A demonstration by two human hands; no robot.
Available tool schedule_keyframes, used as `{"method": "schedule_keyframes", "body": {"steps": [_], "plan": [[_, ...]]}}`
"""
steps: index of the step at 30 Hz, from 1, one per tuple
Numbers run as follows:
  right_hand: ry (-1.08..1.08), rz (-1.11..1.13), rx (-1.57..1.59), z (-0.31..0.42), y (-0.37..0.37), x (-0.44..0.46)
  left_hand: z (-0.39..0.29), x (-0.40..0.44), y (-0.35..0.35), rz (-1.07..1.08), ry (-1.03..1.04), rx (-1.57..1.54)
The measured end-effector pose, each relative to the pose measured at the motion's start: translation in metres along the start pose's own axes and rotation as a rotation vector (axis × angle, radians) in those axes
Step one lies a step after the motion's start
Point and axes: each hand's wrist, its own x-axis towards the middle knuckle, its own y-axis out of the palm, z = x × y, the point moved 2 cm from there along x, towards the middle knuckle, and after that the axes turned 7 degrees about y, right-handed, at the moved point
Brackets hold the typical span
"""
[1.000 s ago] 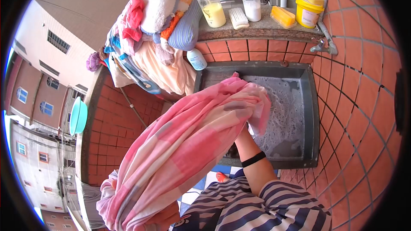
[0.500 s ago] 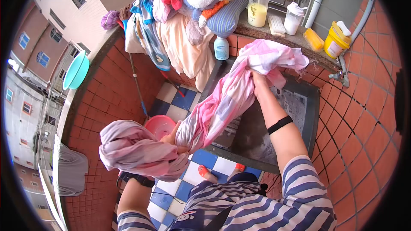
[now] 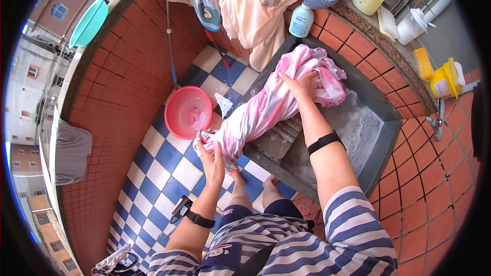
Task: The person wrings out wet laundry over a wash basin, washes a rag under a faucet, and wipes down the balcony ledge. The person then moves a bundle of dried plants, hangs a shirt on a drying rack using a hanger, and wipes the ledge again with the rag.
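The right hand (image 3: 303,87) is gripping the cloth (image 3: 261,110) over the sink (image 3: 387,140). Beside the sink, the left hand (image 3: 211,161) is gripping one end.

One left hand (image 3: 210,161) and one right hand (image 3: 302,87), two armbands (image 3: 327,142), one twisted cloth (image 3: 266,107), one sink (image 3: 376,158), two basins (image 3: 175,112), two bottles (image 3: 300,22), one brush (image 3: 387,23), one lidded cup (image 3: 410,29), one yellow block (image 3: 423,64), one yellow tub (image 3: 443,84) and one tap (image 3: 436,122) are in view, along with two poles (image 3: 169,36) and two legs (image 3: 240,194).

The checkered floor (image 3: 169,171) bears a pink basin (image 3: 178,106) — the stone ledge (image 3: 401,62), a lidded cup (image 3: 410,27).
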Motion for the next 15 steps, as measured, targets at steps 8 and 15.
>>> {"method": "schedule_keyframes", "body": {"steps": [8, 15], "plan": [[-0.116, 0.017, 0.043, -0.012, 0.002, 0.004, 0.009, 0.070, -0.017, 0.247, -0.786, -0.361], [-0.197, -0.042, 0.035, -0.027, 0.020, 0.027, 0.064, 0.085, 0.000, 0.440, -1.279, -0.734]]}}
